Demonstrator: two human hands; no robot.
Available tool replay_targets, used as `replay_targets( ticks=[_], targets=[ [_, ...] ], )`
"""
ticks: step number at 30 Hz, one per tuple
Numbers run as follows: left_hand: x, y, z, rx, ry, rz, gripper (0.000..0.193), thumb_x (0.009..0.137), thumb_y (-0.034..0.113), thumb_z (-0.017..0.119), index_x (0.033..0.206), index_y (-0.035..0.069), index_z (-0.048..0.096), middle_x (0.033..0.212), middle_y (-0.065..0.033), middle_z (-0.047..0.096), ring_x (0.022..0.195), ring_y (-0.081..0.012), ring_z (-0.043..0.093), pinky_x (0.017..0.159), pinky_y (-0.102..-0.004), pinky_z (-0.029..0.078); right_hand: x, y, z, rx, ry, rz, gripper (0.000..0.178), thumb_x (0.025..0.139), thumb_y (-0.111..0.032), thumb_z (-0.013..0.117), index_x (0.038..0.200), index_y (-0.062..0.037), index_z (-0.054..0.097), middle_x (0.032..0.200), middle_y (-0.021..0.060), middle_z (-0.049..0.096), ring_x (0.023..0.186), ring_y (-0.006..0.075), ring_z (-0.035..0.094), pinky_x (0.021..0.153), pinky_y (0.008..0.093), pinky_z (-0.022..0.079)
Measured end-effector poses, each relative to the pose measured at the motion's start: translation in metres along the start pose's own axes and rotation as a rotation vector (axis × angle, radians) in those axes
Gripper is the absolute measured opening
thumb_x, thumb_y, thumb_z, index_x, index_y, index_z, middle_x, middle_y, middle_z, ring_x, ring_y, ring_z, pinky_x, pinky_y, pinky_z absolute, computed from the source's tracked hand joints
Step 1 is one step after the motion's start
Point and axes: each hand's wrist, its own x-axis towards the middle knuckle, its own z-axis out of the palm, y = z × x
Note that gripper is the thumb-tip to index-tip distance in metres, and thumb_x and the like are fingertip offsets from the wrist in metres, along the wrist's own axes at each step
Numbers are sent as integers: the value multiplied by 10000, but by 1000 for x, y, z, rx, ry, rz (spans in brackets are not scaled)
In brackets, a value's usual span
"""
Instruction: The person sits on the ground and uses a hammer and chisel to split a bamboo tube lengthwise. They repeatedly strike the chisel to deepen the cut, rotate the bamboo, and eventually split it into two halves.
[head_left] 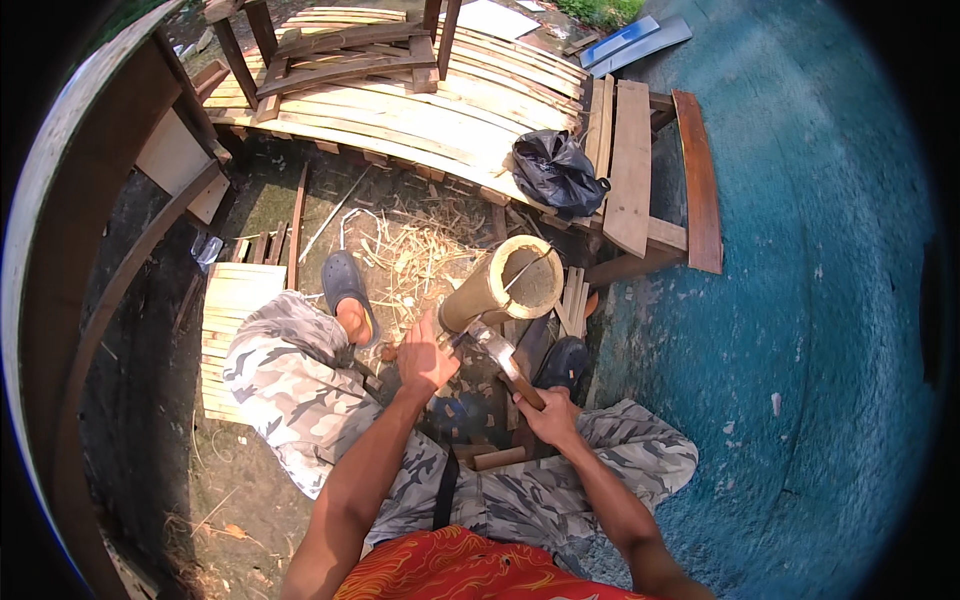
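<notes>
A thick, pale bamboo tube (468, 300) stands tilted between my feet, its hollow end facing up. Across that opening runs a thin dark strip or wire (530, 268). My right hand (551, 416) is closed round the wooden handle of a hammer (524, 388). The metal head lies close against the lower side of the tube, near my left fingers. My left hand (428, 362) is closed at the tube's lower left side. Something small and dark shows by its fingertips, but I cannot make out what it is.
Wood shavings (420, 250) litter the ground beyond my left clog (346, 282). A slatted bamboo platform (400, 120) carries a black plastic bag (560, 172) and a wooden frame (345, 60). At right rises a blue wall (790, 300); a slatted panel (225, 310) lies at left.
</notes>
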Motion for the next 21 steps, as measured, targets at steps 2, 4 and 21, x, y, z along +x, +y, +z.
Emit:
replay_targets(
  ticks=[2,4,21],
  targets=[
    [-3,-2,4,-9,-32,-16,981,713,382,818,1493,7,358,1218,-203,586,1174,-365,548,1009,-461,448,0,-18,-12,262,167,-291,374,959,-289,695,731,2,641,535,74,512,494,192,485,523,356,412],
    [-3,-5,7,-8,-12,12,962,725,383,810,1489,4,364,1199,-213,590,1157,-377,551,1001,-465,449,6,-22,-22,323,199,-430,440,988,-218,643,618,-14,519,542,73,512,505,169,491,506,311,390],
    [1,-25,20,-15,-28,106,988,719,387,816,1484,-33,352,1247,-253,553,1174,-404,544,977,-475,463,27,6,-17,229,135,-443,315,947,-209,669,736,23,640,599,132,583,500,230,549,500,402,417]
  ],
)
